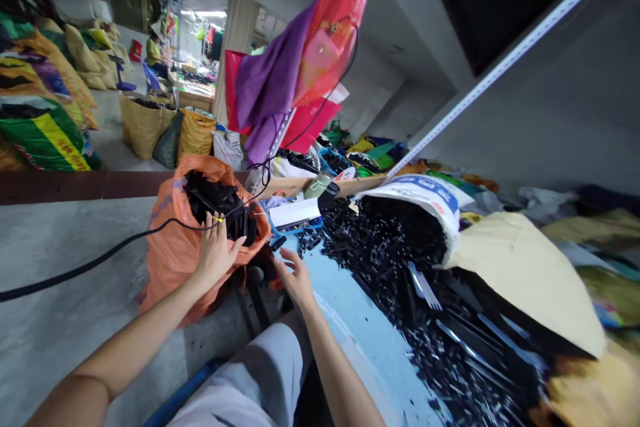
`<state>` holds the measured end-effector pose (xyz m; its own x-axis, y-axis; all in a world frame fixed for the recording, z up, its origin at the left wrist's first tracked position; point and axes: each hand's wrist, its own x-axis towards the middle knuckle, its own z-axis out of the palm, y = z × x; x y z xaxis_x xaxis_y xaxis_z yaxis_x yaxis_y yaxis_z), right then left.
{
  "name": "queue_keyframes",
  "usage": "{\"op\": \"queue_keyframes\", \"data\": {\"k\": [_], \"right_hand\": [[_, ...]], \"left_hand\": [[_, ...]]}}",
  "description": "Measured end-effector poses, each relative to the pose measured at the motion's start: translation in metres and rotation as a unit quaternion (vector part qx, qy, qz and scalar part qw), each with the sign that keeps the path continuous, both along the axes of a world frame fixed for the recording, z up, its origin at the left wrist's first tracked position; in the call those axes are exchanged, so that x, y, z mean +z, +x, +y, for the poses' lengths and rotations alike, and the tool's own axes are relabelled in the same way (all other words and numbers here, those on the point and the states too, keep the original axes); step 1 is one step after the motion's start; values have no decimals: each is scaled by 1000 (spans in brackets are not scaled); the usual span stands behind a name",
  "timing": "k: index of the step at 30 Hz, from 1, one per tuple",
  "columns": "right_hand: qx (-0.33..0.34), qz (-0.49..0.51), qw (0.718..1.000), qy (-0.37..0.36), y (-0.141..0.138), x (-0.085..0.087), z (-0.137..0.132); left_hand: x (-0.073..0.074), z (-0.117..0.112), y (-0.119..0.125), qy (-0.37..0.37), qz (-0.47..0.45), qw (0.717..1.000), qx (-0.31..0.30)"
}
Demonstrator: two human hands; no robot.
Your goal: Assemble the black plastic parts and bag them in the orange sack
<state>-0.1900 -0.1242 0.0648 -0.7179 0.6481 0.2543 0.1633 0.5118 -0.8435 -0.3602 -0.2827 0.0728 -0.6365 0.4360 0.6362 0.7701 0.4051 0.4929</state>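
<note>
My left hand rests over the mouth of an orange woven sack, its fingers stretched out. Dark plastic pieces fill the sack's top. A thin black cable passes by the fingertips, where a small yellow spot shows. To the right, my right hand hovers at the near edge of a light blue tabletop, thumb and fingers apart with nothing visible between them. Just beyond its fingertips lies a small black part. A heap of small black plastic parts spreads across the tabletop.
A white sack lies tipped on the heap. A blue tray with a white card and a green cup stand behind. Purple cloth and a red plastic bag hang overhead. A person sits far off among filled sacks.
</note>
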Motion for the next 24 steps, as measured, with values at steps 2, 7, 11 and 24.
{"op": "queue_keyframes", "data": {"k": [2, 7, 11, 24], "right_hand": [[-36, 2, 999, -35, 37, -11, -5], [-134, 20, 988, -81, 121, -34, -16], [-204, 30, 972, -115, 172, -54, -31], [-464, 10, 879, 110, 317, -101, -67]], "left_hand": [[-1, 5, 21, 1, 15, 1000, -25], [6, 32, 55, -15, -4, 996, -89], [13, 68, 86, -45, -1, 987, -155], [-26, 250, 241, -294, 80, 838, -452]]}}
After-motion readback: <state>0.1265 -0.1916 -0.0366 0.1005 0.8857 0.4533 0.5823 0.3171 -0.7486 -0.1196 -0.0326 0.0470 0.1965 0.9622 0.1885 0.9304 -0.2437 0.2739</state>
